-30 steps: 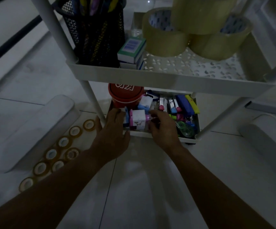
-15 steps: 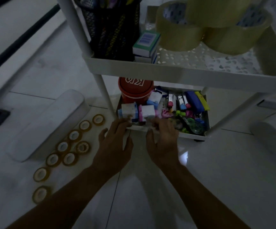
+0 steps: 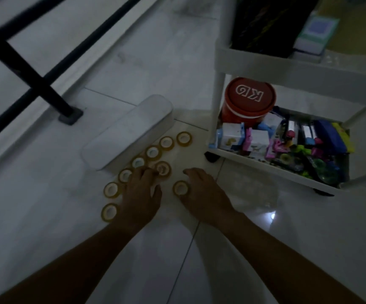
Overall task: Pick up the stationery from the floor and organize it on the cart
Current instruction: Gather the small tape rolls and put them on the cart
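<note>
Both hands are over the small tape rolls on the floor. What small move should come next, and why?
Probably the left hand should pinch the tape roll at its fingertips and lift it. Others lie loose on the floor, neither hand holds one, and the cart stands close by.

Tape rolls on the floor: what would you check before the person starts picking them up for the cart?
1. Tape rolls in reach: ok, they lie loose on the floor around both hands.
2. Left hand grip: cannot tell, its fingers lie among the rolls and are blurred.
3. Right hand free: ok, it holds nothing, with one roll beside its thumb.
4. Space on the bottom shelf: not ok, it is crowded with small items.
5. Way to the cart: ok, bare floor lies between.
</note>
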A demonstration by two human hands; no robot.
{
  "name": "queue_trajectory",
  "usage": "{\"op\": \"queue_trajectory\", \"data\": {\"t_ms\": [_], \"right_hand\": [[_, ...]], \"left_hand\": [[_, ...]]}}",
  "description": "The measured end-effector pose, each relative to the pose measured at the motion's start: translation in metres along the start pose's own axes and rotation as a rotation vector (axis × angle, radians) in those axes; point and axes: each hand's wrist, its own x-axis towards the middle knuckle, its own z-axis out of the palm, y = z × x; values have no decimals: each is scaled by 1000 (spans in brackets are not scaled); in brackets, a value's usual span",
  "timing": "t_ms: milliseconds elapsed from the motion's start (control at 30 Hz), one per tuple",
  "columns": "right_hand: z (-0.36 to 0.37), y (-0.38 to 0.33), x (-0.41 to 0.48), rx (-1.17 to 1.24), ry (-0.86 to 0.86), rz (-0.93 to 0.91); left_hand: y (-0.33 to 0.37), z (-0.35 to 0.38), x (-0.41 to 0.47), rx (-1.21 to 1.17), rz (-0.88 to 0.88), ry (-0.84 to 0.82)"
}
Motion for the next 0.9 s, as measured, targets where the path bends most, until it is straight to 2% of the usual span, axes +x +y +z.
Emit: {"op": "queue_trajectory", "data": {"t_ms": [67, 133, 267, 367, 567, 667, 833, 900], "right_hand": [[10, -2, 10, -120, -95, -34], [18, -2, 16, -219, -101, -120], [14, -12, 30, -221, 34, -156], [11, -28, 48, -132, 123, -131], [21, -38, 69, -178, -79, -185], [20, -27, 61, -225, -72, -183], [8, -5, 24, -166, 81, 15], [6, 3, 9, -158, 108, 56]], "left_hand": [[-13, -3, -4, 37, -18, -19], [-25, -3, -6, 83, -21, -50], [-35, -1, -2, 176, -7, -171], [-32, -1, -2, 224, -11, -160], [-31, 0, -12, 353, -36, -211], [-29, -1, -9, 299, -65, -209], [-19, -3, 10, 64, -41, -89], [-11, -2, 24, -11, -16, -89]]}}
